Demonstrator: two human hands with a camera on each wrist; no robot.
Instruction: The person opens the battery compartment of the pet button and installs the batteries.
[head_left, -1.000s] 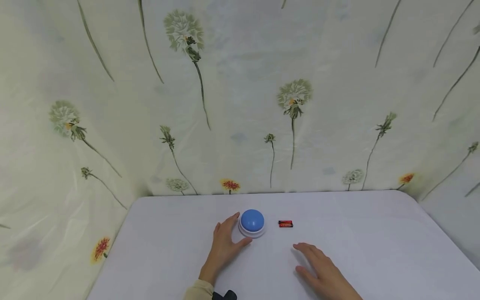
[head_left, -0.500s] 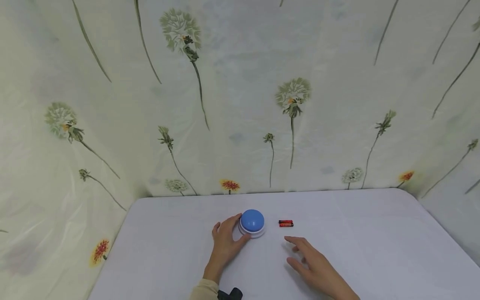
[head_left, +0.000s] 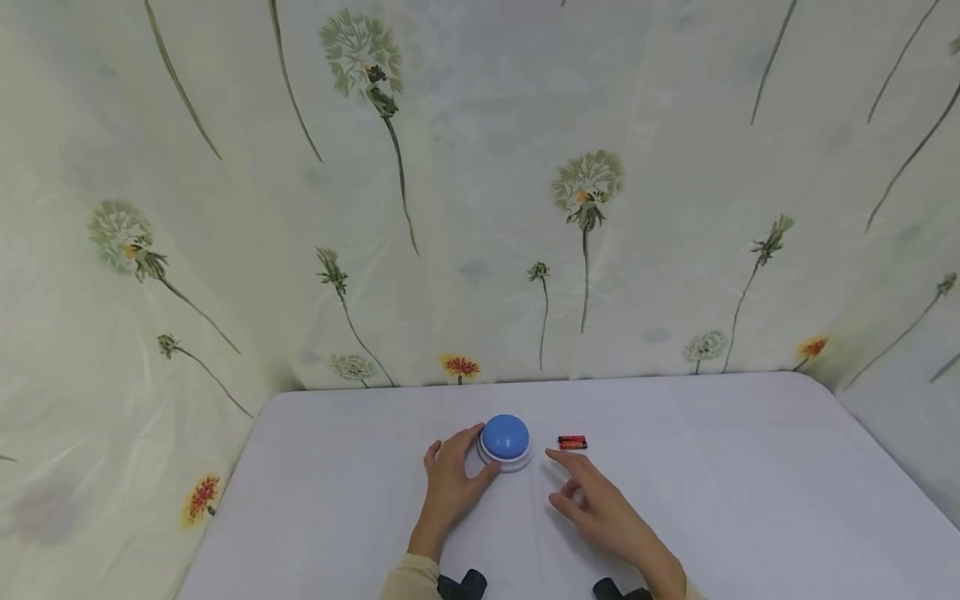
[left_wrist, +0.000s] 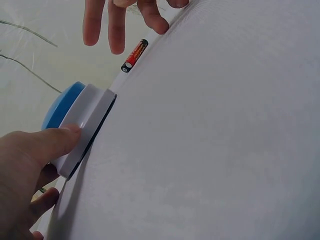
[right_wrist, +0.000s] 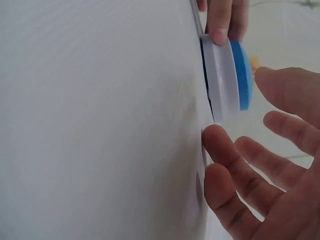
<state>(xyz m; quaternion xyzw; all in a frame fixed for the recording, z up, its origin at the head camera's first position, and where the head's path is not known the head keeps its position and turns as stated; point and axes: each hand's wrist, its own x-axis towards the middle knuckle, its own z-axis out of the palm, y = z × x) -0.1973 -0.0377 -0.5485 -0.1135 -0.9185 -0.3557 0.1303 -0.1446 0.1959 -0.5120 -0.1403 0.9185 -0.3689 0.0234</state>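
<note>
Head view: a smooth white table with rounded far corners stands against a pale hanging sheet printed with dandelions and orange-red flowers. The left hand pinches the white base of a blue-domed push button between thumb and fingers. The right hand, holding nothing, hovers with its index finger extended just beside the button. Two red-and-black cylindrical batteries lie together to the button's right; their lettering is too small to read. Since a second ago the right hand has come forward and leftward, bringing its black wrist mount into view, while button and batteries keep their places on the table.

Left wrist view: the thumb presses the side of the base, which sits flat on the table. One battery shows, its print too blurred to read.

Right wrist view: the right hand's fingers are spread apart, slightly bent, near the button; the left fingers touch its far side.
</note>
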